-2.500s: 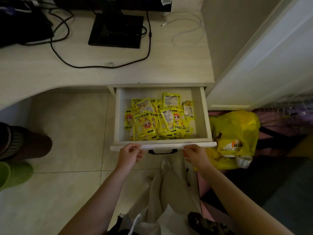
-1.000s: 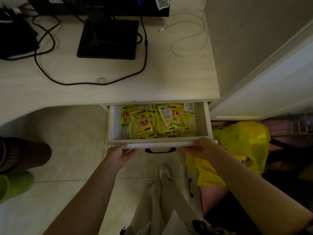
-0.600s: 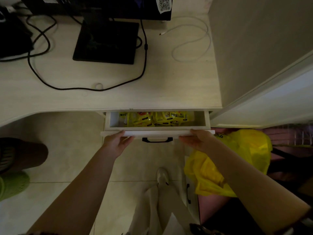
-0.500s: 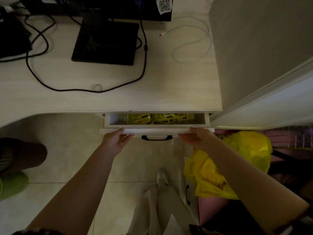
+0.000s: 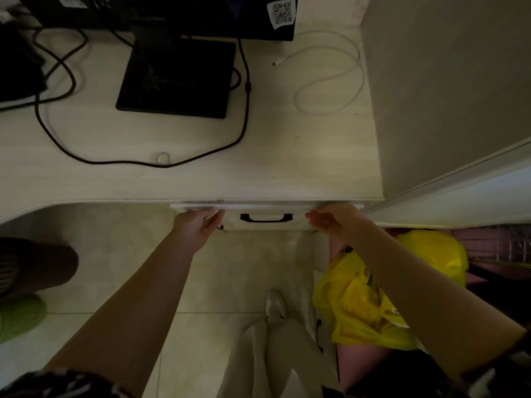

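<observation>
The white drawer point(image 5: 265, 223) under the pale desk point(image 5: 201, 173) sits pushed in, its front flush below the desk edge, so the yellow packets inside are hidden. A black handle point(image 5: 266, 217) shows at the middle of the drawer front. My left hand point(image 5: 198, 224) presses against the drawer front's left end with straight fingers. My right hand point(image 5: 334, 219) presses the right end the same way. Neither hand holds anything.
A black monitor base point(image 5: 176, 79), black cables point(image 5: 244, 110) and a white cable point(image 5: 330, 79) lie on the desk. A yellow plastic bag point(image 5: 370, 300) sits on the floor at right, beside a wall and white door frame point(image 5: 459, 182). Another person's leg and green shoe point(image 5: 20, 314) are at left.
The drawer slid from wide open, with yellow packets showing, to fully pushed in. Both hands followed the drawer front toward the desk.
</observation>
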Demonstrator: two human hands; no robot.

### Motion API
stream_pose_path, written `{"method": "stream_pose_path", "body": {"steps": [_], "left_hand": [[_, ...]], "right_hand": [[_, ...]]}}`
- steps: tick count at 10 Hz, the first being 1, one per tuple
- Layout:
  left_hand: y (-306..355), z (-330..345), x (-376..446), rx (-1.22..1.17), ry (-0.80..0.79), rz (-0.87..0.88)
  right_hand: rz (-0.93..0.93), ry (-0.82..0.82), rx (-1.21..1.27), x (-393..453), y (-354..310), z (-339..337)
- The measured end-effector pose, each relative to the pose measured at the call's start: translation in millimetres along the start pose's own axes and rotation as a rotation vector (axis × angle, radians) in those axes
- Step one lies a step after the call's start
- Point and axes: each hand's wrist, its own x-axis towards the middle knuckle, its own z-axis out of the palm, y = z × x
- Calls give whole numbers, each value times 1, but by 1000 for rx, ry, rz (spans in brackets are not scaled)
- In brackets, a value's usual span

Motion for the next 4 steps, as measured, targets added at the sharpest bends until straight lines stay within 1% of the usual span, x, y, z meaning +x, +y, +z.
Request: {"method": "stream_pose_path", "body": {"steps": [2,3,4], "left_hand": [[3,5,3,12,10,-13],[2,1,-2,39,5,-21],[-1,-2,-8,136,-3,6]], "right_hand": [[-51,11,9,0,-2,4],[-56,25,-31,-1,2,3],[-69,69,-113,-5,7,1]]}}
